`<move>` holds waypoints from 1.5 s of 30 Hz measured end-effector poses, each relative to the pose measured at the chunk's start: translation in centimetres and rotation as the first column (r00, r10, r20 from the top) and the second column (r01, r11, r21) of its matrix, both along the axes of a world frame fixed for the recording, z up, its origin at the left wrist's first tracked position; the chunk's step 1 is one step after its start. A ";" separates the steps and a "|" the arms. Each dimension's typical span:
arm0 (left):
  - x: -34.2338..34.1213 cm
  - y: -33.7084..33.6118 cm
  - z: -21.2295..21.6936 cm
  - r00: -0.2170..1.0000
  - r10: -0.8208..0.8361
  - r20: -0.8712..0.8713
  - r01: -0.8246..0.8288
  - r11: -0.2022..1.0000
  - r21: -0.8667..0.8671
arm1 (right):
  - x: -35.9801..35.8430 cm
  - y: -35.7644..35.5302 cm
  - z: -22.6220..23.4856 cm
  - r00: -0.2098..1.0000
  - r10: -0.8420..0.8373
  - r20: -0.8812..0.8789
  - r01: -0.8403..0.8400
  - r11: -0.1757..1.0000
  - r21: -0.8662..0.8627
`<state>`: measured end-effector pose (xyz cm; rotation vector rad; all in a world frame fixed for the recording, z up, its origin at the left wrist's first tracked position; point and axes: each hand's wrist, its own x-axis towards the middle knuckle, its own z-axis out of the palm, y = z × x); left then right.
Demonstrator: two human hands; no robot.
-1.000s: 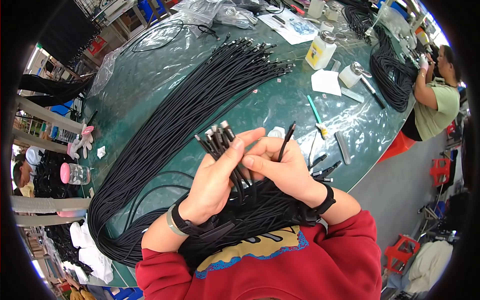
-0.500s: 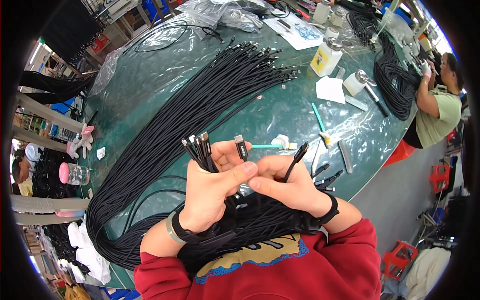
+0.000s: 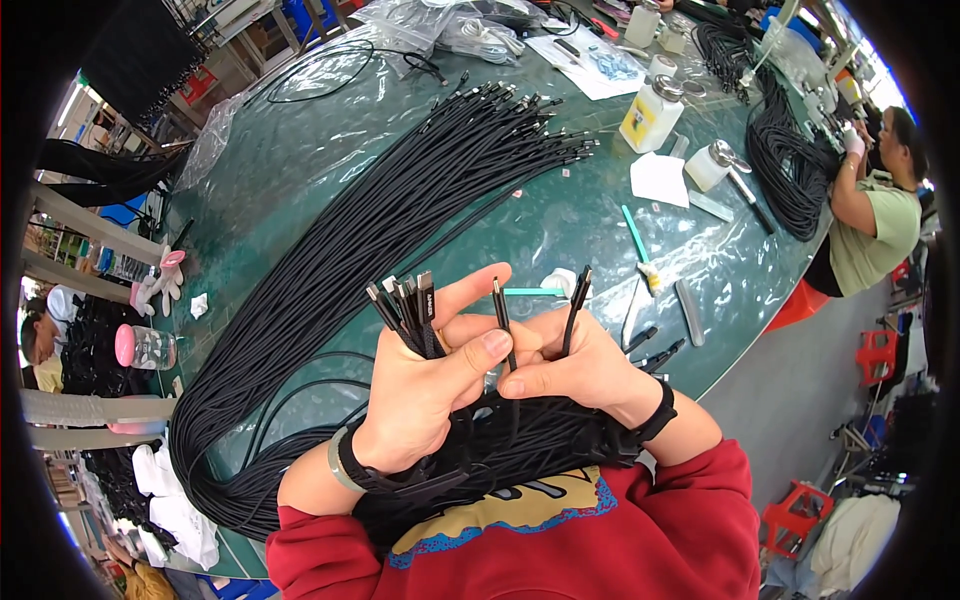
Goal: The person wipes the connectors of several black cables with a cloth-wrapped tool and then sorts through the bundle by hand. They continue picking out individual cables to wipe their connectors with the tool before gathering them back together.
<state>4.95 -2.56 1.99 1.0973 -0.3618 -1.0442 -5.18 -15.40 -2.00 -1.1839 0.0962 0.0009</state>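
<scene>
We have a black USB cable (image 3: 503, 310) upright between the hands; probably light, cord limp, plug stiff, best pinched at the housing. Slim dark plug, metal tip. Left hand (image 3: 420, 395) pinches it, also gripping a bunch of plugs (image 3: 406, 312); right hand (image 3: 590, 368) holds a second cable (image 3: 577, 305). Beyond the left: cable bundle (image 3: 370, 215).

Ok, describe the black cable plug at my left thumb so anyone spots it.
Above the green table, find the bare left hand. At its thumb tip stands one slim, upright black cable plug, apart from that hand's bunched black plugs.
</scene>
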 end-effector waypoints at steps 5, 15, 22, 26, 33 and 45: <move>0.4 0.0 -0.3 0.998 -0.061 -0.006 0.061 0.998 -0.030 | 0.3 0.4 -0.2 0.995 -0.088 0.049 0.088 0.996 0.006; -0.2 -0.9 -2.4 0.966 -0.247 0.071 0.251 0.966 -0.065 | 0.3 0.9 1.0 0.978 -0.198 -0.061 0.187 0.972 -0.142; -0.2 -1.6 -1.7 1.000 -0.025 -0.004 0.025 0.999 -0.044 | 0.2 0.6 -0.7 0.930 -0.359 0.083 0.360 0.933 0.004; 1.3 -0.7 -2.4 0.982 -0.062 -0.179 0.036 0.989 -0.146 | 0.0 0.6 -0.7 0.940 -0.338 0.055 0.341 0.937 -0.070; 0.8 -0.5 -1.6 1.000 -0.005 0.013 0.005 1.000 0.001 | 0.1 0.5 -0.3 0.979 -0.199 0.031 0.201 0.975 -0.093; 0.4 -0.5 -0.9 1.000 -0.009 -0.002 0.009 1.000 0.005 | 0.2 0.0 -0.6 0.992 -0.126 0.025 0.129 0.981 -0.145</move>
